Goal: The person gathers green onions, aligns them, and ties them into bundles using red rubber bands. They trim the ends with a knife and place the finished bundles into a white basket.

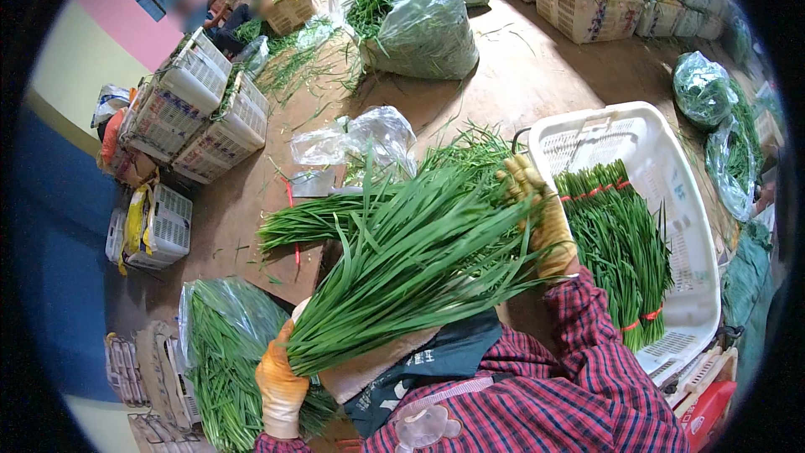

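My left hand (281, 377), in an orange-stained glove, grips the cut-end side of a large loose bunch of garlic chives (409, 251). The long green leaves fan out to the right above my lap. My right hand (531, 201), in a stained yellowish glove, is by the leaf tips with its fingers extended; some tips cross in front of its palm and wrist. Behind the bunch, a smaller pile of chives (314, 220) lies across a red tie (290, 192) on a board. Loose green trimmings (471, 151) are heaped beyond, close to my right hand.
At right stands a white plastic crate (688, 226) holding chive bundles (616, 251) with red ties. A clear bag of chives (220, 352) is at lower left. Plastic film (358, 135) lies ahead, near a flat metal blade (312, 182). Beyond are a full sack (421, 31), stacked crates (182, 94) and seated people.
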`<control>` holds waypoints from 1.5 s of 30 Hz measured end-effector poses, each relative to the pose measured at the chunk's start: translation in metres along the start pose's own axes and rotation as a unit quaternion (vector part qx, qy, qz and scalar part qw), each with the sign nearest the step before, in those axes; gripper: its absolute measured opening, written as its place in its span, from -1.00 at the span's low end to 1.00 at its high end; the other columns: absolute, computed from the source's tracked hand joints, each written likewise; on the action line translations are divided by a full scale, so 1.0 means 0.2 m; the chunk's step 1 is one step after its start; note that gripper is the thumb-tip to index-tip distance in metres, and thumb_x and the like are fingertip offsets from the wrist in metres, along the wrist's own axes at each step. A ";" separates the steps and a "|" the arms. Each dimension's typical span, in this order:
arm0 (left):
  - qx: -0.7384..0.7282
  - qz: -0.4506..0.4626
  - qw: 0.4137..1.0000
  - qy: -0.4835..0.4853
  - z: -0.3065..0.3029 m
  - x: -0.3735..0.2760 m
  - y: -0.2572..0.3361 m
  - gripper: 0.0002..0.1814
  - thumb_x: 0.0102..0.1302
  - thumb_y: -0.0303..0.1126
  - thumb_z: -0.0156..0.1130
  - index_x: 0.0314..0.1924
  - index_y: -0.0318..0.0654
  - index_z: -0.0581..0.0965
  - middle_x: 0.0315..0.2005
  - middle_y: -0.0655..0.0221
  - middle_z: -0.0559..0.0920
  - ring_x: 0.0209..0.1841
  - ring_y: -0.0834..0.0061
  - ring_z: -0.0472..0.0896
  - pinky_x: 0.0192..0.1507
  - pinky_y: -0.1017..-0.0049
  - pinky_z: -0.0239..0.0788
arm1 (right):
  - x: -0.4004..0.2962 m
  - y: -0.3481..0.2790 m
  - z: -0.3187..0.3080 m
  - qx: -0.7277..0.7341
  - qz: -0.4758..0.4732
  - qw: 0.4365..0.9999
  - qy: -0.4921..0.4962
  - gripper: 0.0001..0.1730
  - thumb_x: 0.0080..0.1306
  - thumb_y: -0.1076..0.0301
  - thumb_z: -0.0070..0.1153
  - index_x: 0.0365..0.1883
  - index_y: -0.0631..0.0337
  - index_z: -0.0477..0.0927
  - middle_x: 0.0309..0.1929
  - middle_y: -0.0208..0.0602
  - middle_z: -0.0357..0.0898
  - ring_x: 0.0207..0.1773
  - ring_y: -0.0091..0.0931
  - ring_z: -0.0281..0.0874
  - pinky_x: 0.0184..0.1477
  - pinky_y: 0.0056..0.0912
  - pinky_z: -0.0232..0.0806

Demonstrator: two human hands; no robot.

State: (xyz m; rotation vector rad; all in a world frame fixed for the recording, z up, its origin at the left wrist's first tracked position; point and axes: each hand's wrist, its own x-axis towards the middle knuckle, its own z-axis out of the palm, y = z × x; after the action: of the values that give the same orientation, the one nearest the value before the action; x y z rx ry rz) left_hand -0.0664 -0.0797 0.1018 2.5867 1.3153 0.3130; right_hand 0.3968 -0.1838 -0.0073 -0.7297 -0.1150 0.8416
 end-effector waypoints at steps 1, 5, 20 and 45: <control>0.011 0.022 1.000 0.013 0.00 0.00 -0.02 -0.15 0.05 -0.55 0.46 0.40 -0.08 0.40 -0.03 0.21 0.69 -0.05 0.23 0.71 0.01 0.33 0.55 | 0.00 -0.05 -0.07 0.025 -0.014 1.000 -0.004 -0.21 0.36 0.18 0.22 0.51 0.21 0.26 0.42 -0.18 0.39 0.28 -0.32 0.48 0.29 -0.25 0.36; 0.035 0.087 0.995 0.045 0.01 0.01 -0.07 -0.15 0.08 -0.46 0.43 0.43 -0.01 0.38 -0.20 0.19 0.66 -0.20 0.08 0.69 -0.15 0.24 0.54 | -0.06 -0.21 -0.15 -0.033 -0.108 0.994 0.005 -0.35 0.42 0.24 0.16 0.45 0.17 0.37 0.41 -0.19 0.41 0.33 -0.31 0.46 0.35 -0.23 0.31; 0.133 0.154 0.978 0.042 -0.09 0.08 -0.02 -0.17 0.04 -0.52 0.40 0.39 -0.08 0.41 -0.27 0.22 0.65 -0.28 0.10 0.64 -0.22 0.22 0.50 | -0.30 0.02 0.68 -0.579 -0.296 0.675 -0.347 -0.39 0.26 0.43 0.24 0.30 -0.19 0.55 0.29 -0.18 0.52 0.07 -0.14 0.65 0.08 -0.17 0.54; 0.281 0.226 0.931 0.050 -0.23 0.18 0.07 -0.21 0.04 -0.50 0.26 0.37 0.03 0.46 -0.20 0.39 0.59 -0.33 0.31 0.59 -0.35 0.30 0.38 | -0.41 -0.10 1.01 -0.525 -0.231 0.642 -0.509 -0.49 0.32 0.13 0.28 0.22 0.06 0.62 0.19 -0.02 0.60 0.22 -0.08 0.56 0.24 -0.09 0.42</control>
State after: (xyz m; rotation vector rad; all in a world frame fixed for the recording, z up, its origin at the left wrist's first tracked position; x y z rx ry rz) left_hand -0.0487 -0.0536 0.1535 3.4017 0.9119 0.1533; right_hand 0.2801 -0.1413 0.1739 -1.1278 -1.8895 0.5195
